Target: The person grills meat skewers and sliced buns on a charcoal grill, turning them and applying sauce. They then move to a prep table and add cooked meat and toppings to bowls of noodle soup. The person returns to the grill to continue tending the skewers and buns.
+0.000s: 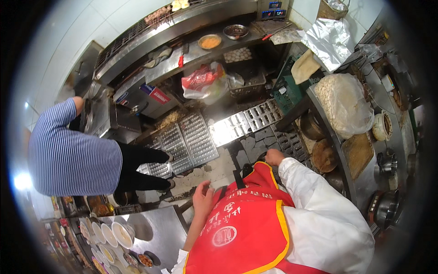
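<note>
My left hand (203,198) hangs beside the red apron (239,226) with its fingers loosely bent, and I see nothing in it. On the other side, past a white sleeve, my right hand (274,157) is curled beside the apron's lower edge. Something dark shows at its fingertips, but I cannot tell whether it is held. Beneath both hands lies a floor of worn tiles (219,167) with perforated metal plates (198,137) on it. The steel worktop (157,226) is to the left of my left hand.
A person in a striped shirt (78,161) stands at left, facing a steel appliance. Along the far wall runs a grill (178,20) with skewers; a bowl of orange food (209,42) sits below. White bowls (122,234) crowd the worktop. At right, a large plastic bag (342,104) rests on a counter.
</note>
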A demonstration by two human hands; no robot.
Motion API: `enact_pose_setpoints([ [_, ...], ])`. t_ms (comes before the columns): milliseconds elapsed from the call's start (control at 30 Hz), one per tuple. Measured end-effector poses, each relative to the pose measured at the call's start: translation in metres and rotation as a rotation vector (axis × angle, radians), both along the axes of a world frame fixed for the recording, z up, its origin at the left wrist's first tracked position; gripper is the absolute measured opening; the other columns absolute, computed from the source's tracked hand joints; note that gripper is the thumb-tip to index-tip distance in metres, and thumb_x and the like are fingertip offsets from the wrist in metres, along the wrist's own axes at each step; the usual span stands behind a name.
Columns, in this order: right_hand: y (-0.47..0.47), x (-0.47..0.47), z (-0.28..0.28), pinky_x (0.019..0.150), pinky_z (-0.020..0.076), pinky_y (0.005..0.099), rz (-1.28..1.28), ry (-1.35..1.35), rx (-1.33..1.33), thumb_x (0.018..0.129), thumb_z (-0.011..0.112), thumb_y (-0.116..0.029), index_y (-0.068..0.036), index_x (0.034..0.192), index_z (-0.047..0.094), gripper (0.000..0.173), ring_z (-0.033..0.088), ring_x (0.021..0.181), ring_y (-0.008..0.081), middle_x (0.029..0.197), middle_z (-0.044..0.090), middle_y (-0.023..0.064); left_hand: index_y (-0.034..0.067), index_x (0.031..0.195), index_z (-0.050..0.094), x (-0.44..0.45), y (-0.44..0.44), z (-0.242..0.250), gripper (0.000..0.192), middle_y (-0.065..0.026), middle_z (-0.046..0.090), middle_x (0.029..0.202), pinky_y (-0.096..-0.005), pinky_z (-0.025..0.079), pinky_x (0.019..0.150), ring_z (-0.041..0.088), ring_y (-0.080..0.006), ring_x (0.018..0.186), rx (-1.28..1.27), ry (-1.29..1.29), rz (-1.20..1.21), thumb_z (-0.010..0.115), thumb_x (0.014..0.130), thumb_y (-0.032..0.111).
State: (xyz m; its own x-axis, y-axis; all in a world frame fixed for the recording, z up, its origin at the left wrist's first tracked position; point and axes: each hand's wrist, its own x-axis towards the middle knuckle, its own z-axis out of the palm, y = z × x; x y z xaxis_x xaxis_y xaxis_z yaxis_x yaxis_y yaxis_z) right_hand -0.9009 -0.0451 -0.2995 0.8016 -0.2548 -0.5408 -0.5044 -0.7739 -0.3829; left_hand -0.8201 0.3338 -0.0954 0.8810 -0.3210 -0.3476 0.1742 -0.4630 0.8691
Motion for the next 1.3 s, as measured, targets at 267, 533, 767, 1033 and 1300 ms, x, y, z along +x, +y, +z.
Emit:
enact_pose_setpoints([
  [267, -0.042, -0.027, -0.023, 0.073, 0.0534, 0.0488, -0.283, 0.006, -0.007, 0.079, 0.061, -0.028, -0.004, 0.08, 0.073, 0.027, 0.066, 0.08, 0.041, 0.083, 0.068, 0.0232, 0.0, 0.113, 0.061, 0.093, -0.076, -0.019, 0.022, -0.0092, 0.069, 0.099, -0.0277, 0.051, 0.082, 0.064, -0.0141, 0.092, 0.013, 0.174, -0.143, 0.058, 0.094, 0.01],
  [533, -0.089, 0.069, 0.02, 0.078, 0.0525, 0.0477, -0.353, 0.108, 0.246, 0.085, 0.057, -0.036, -0.003, 0.082, 0.072, 0.036, 0.067, 0.084, 0.0398, 0.087, 0.069, 0.0219, -0.001, 0.112, 0.062, 0.254, -0.19, -0.027, 0.025, -0.0101, 0.07, 0.091, -0.0287, 0.052, 0.074, 0.067, -0.0153, 0.081, -0.071, 0.126, -0.203, 0.06, 0.093, 0.015],
  [767, -0.157, 0.172, 0.048, 0.076, 0.0533, 0.0427, -0.533, -0.08, 0.098, 0.082, 0.062, -0.023, -0.001, 0.084, 0.072, 0.024, 0.069, 0.082, 0.0352, 0.083, 0.07, 0.0211, -0.004, 0.111, 0.06, 0.39, -0.259, -0.008, 0.021, -0.0083, 0.068, 0.096, -0.0267, 0.051, 0.074, 0.063, -0.012, 0.083, -0.126, 0.116, -0.236, 0.058, 0.094, 0.008],
  [1033, -0.223, 0.242, 0.04, 0.075, 0.0521, 0.0447, -0.474, -0.074, 0.201, 0.08, 0.064, -0.024, -0.001, 0.087, 0.072, 0.025, 0.067, 0.085, 0.0398, 0.084, 0.068, 0.0235, -0.003, 0.112, 0.06, 0.462, -0.308, -0.012, 0.02, -0.0065, 0.067, 0.095, -0.0271, 0.05, 0.076, 0.062, -0.0121, 0.085, -0.228, 0.177, -0.191, 0.058, 0.095, 0.009],
  [1300, -0.336, 0.36, -0.026, 0.068, 0.0499, 0.0429, -0.282, -0.111, 0.279, 0.08, 0.068, -0.032, 0.0, 0.085, 0.071, 0.033, 0.067, 0.074, 0.0381, 0.076, 0.066, 0.024, -0.003, 0.114, 0.06, 0.491, -0.351, 0.002, 0.022, -0.0076, 0.069, 0.097, -0.0264, 0.049, 0.071, 0.063, -0.0112, 0.081, -0.151, 0.177, 0.08, 0.057, 0.095, 0.008],
])
